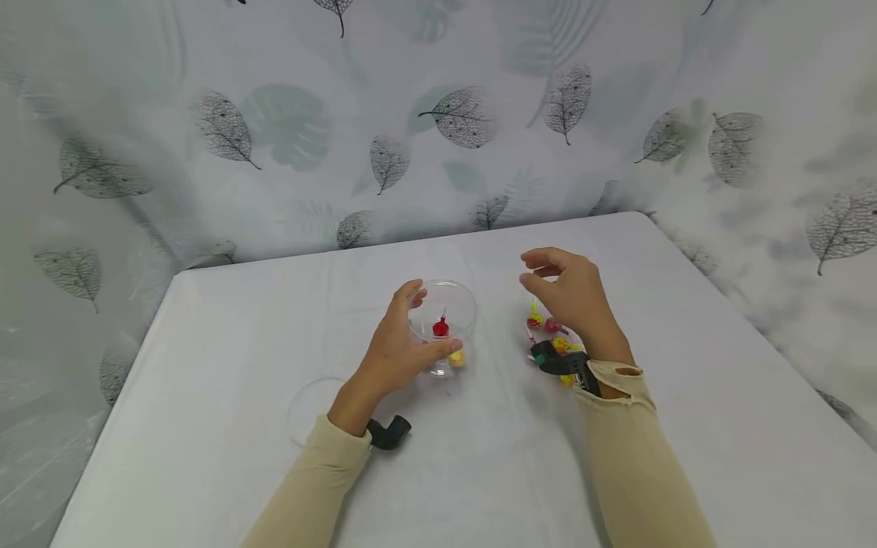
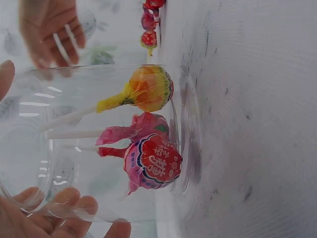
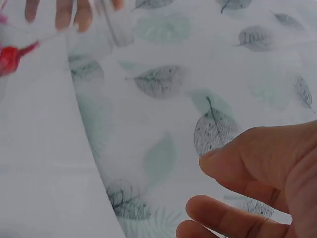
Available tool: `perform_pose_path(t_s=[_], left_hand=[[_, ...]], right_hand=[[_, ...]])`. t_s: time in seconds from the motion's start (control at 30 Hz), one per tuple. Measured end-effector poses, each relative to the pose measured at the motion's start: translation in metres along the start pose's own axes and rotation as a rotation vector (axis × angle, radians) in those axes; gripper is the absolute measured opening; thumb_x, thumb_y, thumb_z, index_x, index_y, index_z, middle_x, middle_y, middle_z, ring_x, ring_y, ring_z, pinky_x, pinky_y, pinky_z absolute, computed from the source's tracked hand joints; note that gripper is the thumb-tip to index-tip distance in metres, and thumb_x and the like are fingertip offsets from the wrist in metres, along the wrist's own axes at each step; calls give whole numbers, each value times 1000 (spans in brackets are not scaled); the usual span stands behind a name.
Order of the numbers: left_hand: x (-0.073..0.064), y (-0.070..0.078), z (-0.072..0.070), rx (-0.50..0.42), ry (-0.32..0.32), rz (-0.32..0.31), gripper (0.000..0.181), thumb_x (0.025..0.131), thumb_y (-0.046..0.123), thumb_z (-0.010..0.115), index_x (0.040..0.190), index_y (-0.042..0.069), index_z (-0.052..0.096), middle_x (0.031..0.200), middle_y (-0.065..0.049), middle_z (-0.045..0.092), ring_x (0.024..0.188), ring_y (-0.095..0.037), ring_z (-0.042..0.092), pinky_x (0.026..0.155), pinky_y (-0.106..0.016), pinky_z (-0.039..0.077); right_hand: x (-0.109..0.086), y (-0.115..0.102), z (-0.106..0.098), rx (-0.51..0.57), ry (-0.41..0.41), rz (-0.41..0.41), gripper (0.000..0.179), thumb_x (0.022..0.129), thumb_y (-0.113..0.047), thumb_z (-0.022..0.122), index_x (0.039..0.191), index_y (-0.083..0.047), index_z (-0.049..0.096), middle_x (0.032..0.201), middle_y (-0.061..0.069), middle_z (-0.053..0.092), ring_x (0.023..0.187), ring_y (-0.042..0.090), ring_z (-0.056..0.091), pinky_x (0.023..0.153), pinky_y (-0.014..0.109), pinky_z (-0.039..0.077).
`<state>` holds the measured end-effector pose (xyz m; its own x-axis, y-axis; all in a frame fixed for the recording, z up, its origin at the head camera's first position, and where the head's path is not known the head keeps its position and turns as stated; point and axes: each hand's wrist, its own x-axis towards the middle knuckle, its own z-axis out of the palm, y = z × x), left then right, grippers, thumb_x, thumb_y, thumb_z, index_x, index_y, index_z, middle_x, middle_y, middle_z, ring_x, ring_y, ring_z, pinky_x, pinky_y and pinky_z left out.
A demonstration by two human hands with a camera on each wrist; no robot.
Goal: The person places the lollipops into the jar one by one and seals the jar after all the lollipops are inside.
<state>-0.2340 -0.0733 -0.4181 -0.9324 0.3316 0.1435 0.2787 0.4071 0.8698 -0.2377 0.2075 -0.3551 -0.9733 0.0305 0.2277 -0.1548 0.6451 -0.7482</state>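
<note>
My left hand [image 1: 397, 354] holds a clear round jar [image 1: 462, 301] upright on the table, thumb on the near side and fingers around the far side. Several wrapped lollipops stand inside it, heads down and sticks up. In the left wrist view these include a yellow lollipop [image 2: 151, 89], a pink one [image 2: 148, 124] and a red-and-pink one [image 2: 157, 161]. My right hand [image 1: 569, 293] is raised to the right of the jar, fingers loosely bent and apart, with nothing between them. Below it lies a pile of lollipops [image 1: 552, 326], partly hidden by the right wrist.
A clear round lid [image 1: 298, 394] lies flat on the white table [image 1: 205, 365], left of the jar and partly behind my left forearm. Black wrist cameras sit on both wrists. A leaf-patterned curtain [image 1: 288, 198] hangs behind the table and along its sides.
</note>
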Motion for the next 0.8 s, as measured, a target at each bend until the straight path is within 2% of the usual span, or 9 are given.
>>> perform_pose_path(t_s=[0.07,0.13,0.27,0.33,0.47,0.57,0.67,0.8], left_hand=[[-1,-1,-1,5,1,-4,105,82,48,86,163,22,24,158,-4,45,146,-18,41,116,-57,37],[-2,-1,-2,9,1,-6,105,82,48,86,163,23,24,158,-3,44,146,-18,41,116,-57,37],[-3,-1,-3,12,3,-4,105,82,48,86,163,23,24,159,-6,45,146,-19,41,116,-58,37],[-4,-1,-4,9,4,-4,105,82,47,86,163,23,24,159,-9,44,147,-20,41,116,-59,36],[-4,0,-4,8,2,-1,105,82,47,86,163,23,23,160,-8,43,147,-19,40,117,-59,35],[-3,1,-4,7,1,4,105,83,47,86,163,23,23,160,-6,43,147,-17,40,117,-58,35],[-1,0,-2,9,1,2,104,83,47,86,163,24,23,159,-2,44,147,-16,40,117,-58,36],[0,0,0,7,-4,2,105,82,47,86,163,25,23,158,0,44,147,-16,40,117,-58,36]], right_hand=[[0,11,-4,-65,-33,59,33,100,-18,67,131,-6,70,126,18,71,114,34,67,83,47,56],[-1,23,-8,-122,-84,116,36,100,-19,66,133,-5,68,127,20,69,116,37,65,88,50,55],[-3,45,-12,-223,-223,210,39,99,-21,67,133,-2,66,126,23,69,116,41,62,91,54,53],[-5,53,-13,-252,-296,239,40,98,-24,67,132,-2,67,124,23,70,115,42,62,91,54,52],[-7,62,-17,-234,-413,279,44,96,-29,70,129,-2,67,118,23,72,107,38,65,88,51,53],[-7,64,-21,-222,-449,292,44,93,-29,72,127,-1,68,110,20,72,96,32,67,82,45,55],[-7,67,-22,-252,-452,293,41,92,-26,71,123,0,70,103,17,72,88,28,66,76,40,54],[-8,73,-25,-277,-429,314,39,93,-27,71,121,0,72,107,18,72,91,29,65,77,39,54]])
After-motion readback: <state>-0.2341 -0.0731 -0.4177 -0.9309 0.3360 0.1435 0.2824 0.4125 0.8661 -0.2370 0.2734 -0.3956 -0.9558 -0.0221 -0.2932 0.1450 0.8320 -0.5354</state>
